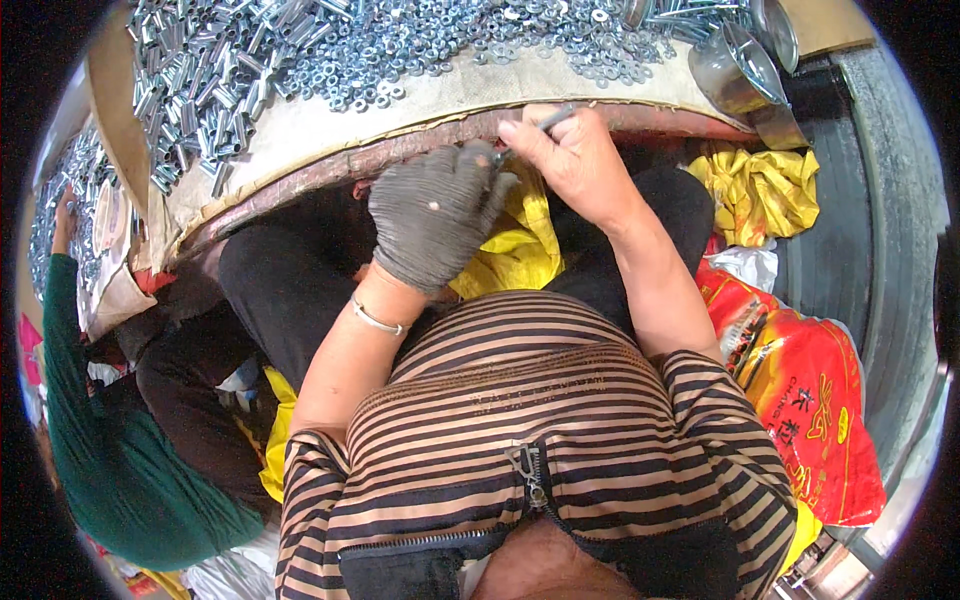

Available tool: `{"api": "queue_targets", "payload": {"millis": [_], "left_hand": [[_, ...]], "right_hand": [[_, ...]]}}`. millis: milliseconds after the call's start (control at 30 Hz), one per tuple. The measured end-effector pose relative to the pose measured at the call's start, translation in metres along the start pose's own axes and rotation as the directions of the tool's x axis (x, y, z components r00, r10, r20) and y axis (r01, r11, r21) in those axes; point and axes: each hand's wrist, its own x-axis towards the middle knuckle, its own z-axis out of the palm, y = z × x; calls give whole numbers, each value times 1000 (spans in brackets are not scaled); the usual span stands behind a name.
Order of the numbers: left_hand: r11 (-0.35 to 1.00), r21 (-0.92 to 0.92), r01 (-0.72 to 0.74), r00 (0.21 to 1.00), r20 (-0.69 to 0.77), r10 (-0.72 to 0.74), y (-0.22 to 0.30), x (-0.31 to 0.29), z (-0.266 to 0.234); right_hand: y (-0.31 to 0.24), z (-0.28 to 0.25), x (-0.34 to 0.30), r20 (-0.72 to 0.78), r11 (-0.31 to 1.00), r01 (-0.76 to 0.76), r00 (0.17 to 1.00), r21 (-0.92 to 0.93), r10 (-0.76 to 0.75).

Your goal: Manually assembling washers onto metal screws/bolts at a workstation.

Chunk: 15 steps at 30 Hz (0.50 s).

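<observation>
Right hand (578, 155), bare, pinches grey rod (556, 117) near cloth (445, 97) edge. Left hand (435, 210), ribbed glove (412, 235), curls just beside; can't tell its grip. Shiny tubes (205, 105), ring-shaped washers (375, 92) heaped.

Head view: left one of two, head-worn
Facing: down past the striped top (530, 390) to left hand (430, 215), right hand (583, 165) and bench (300, 130)
Nearness: striped top closest, bench beyond
Lens: wide fisheye

Shirt (500, 400) is striped in tan and black, left hand (432, 215) is gloved in grey, plastic bag (825, 440) is splashed red and yellow, co-worker's sleeve (66, 320) is done in dark green.
</observation>
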Motion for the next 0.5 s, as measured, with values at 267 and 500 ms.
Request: {"api": "queue_targets", "payload": {"millis": [267, 500], "left_hand": [[72, -772, 632, 718, 617, 323, -11, 1, -19], [666, -586, 462, 869, 451, -205, -24, -10, 7]], "right_hand": [[-27, -18, -41, 323, 967, 20, 941, 256, -105], [-7, -18, 34, 242, 964, -39, 965, -264, 105]]}}
